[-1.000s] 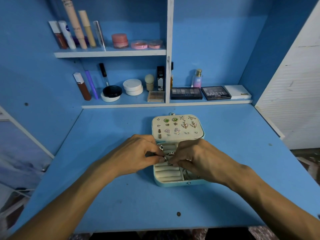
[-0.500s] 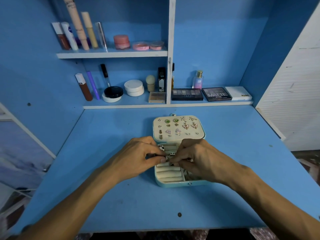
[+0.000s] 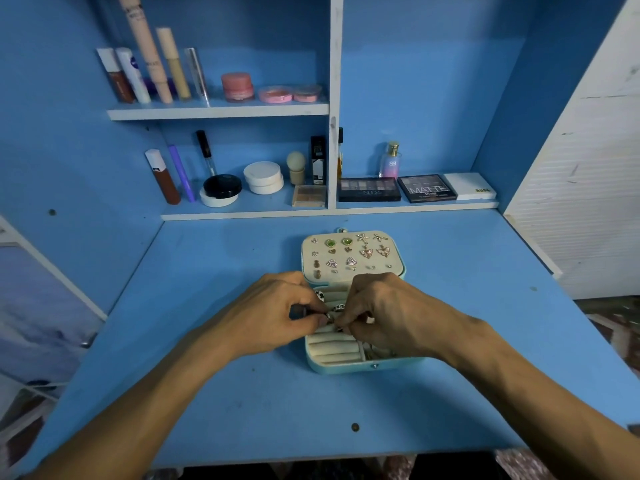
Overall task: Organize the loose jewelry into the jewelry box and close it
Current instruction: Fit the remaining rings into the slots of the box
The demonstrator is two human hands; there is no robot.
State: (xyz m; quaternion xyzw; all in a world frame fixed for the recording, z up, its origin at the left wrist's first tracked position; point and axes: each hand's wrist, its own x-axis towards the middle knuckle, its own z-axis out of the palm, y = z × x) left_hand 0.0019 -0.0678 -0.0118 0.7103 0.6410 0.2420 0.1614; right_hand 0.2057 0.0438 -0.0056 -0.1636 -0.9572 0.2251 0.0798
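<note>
While left hand (image 3: 273,317) and right hand (image 3: 391,313) pinch a small ring (image 3: 328,317), soft cream rolls (image 3: 332,348), rounded jewelry box (image 3: 346,368)

Blue desk (image 3: 242,393) under blue walls, white-edged shelves (image 3: 221,110) and a white slatted panel (image 3: 595,202).

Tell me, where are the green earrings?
In the head view, the green earrings sit in the top row of the open lid, left of the star-shaped earrings.
</note>
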